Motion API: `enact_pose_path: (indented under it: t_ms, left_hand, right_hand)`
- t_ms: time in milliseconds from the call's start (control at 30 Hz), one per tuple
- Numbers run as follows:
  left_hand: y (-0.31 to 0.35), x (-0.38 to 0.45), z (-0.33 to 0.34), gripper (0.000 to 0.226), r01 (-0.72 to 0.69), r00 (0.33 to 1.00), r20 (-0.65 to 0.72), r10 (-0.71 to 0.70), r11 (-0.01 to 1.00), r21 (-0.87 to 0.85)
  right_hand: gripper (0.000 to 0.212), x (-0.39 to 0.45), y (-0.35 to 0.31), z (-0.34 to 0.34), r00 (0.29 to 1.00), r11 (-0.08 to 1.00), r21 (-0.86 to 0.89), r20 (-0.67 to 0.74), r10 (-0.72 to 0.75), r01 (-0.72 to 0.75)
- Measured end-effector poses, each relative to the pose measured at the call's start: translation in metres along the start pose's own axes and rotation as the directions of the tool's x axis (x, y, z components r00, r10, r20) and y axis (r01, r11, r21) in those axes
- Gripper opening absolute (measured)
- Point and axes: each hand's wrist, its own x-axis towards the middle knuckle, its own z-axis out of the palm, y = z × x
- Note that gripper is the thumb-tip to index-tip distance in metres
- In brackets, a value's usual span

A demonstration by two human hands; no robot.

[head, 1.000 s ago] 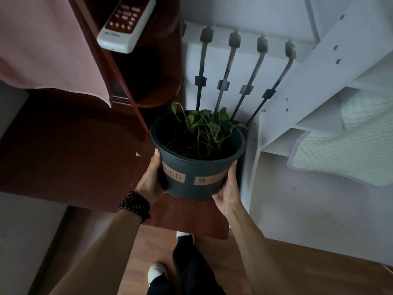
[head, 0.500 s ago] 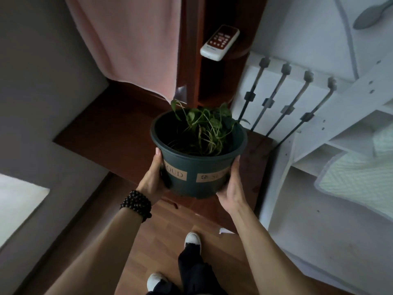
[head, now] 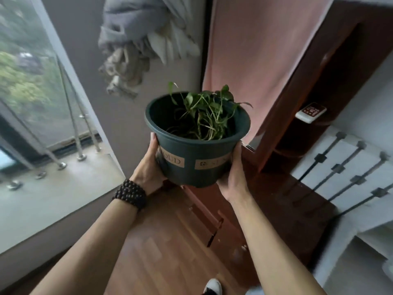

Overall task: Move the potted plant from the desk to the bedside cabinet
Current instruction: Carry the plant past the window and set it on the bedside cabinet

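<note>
Potted plant: carried in the air above the floor, clear of the desk. My left hand and right hand clasped its sides. Judged weighty, rigid; leaves fragile; best held low.

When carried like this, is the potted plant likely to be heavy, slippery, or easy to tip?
The potted plant probably has some weight: left hand and right hand both grip its sides. Its smooth, tapered wall might slip downward. The thin trailing stems look floppy, and tilting could spill soil.
</note>
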Motion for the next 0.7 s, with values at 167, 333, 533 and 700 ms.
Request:
enact_pose_path:
  t_ms: [167,333,533,700]
  left_hand:
    - [0.066,-0.063,-0.053,0.067,-0.171,0.973,-0.143,0.179,0.983,0.068]
    - [0.118,-0.136,-0.106,0.063,-0.316,0.908,-0.261,0.327,0.945,0.086]
    - [0.168,-0.211,-0.158,0.064,-0.469,0.775,-0.422,0.470,0.876,0.114]
    - [0.194,-0.265,-0.203,0.058,-0.551,0.642,-0.527,0.558,0.813,0.189]
  right_hand:
    - [0.068,-0.015,0.006,0.094,0.974,1.000,0.014,0.226,-0.008,0.004]
    - [0.070,-0.031,0.023,0.190,0.894,1.000,-0.003,0.447,0.012,-0.012]
    - [0.063,-0.044,0.047,0.298,0.772,0.999,0.002,0.635,0.034,-0.045]
    - [0.062,-0.055,0.077,0.385,0.604,0.994,-0.052,0.791,0.099,-0.095]
